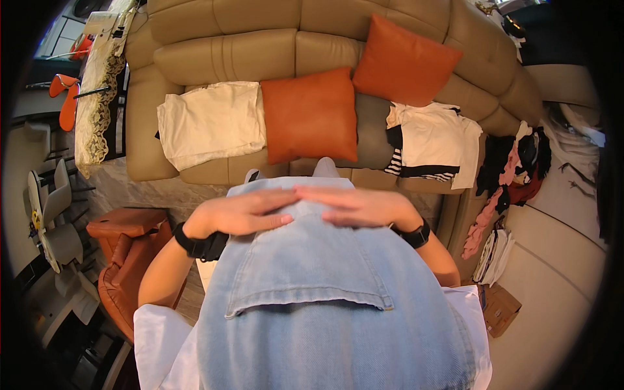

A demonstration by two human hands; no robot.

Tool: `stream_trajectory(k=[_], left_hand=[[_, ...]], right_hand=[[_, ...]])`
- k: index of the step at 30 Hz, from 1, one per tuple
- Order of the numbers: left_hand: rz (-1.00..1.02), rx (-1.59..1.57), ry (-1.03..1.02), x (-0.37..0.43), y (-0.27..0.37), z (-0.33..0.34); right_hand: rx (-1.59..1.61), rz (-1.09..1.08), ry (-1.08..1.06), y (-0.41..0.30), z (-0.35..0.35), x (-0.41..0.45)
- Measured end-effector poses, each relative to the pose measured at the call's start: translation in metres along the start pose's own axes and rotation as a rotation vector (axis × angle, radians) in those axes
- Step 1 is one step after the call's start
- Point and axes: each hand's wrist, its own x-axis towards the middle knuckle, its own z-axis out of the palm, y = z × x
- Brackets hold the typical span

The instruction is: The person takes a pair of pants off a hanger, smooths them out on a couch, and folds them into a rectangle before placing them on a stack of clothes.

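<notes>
My left hand [243, 209] and my right hand [368, 204] rest flat against the front of a light-blue denim garment [302, 341] that I wear. Their fingertips meet at the middle, above a large stitched patch pocket [307, 273]. Neither hand holds anything. Each wrist carries a black strap. Beyond my hands stands a tan leather sofa [234, 53]. On its seat lie a folded white cloth [212, 124], an orange cushion [309, 117], and a stack of folded clothes with a white top [434, 134] and black-and-white striped fabric beneath it.
A second orange cushion [404, 61] leans on the sofa back. At right, a heap of dark, red and pink clothes [524, 165] lies above several hanging white items [492, 256] and a cardboard box [499, 309]. At left are a brown leather armchair [131, 263] and a lace-covered table [95, 112].
</notes>
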Motion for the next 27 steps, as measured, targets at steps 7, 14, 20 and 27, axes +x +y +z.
stream_trajectory(k=[7,14,20,27], left_hand=[[-0.101,-0.069,0.137,-0.018,-0.067,0.031],[-0.504,-0.283,0.309,-0.052,-0.136,0.028],[-0.511,-0.263,0.605,-0.143,-0.139,-0.042],[0.351,0.006,0.214,-0.100,0.084,-0.031]], right_hand=[[-0.067,0.333,0.027,0.026,0.023,0.013],[0.393,0.717,0.074,0.099,0.012,-0.021],[0.202,0.461,0.456,0.108,-0.027,-0.070],[-0.186,-0.283,0.122,-0.092,-0.032,-0.029]])
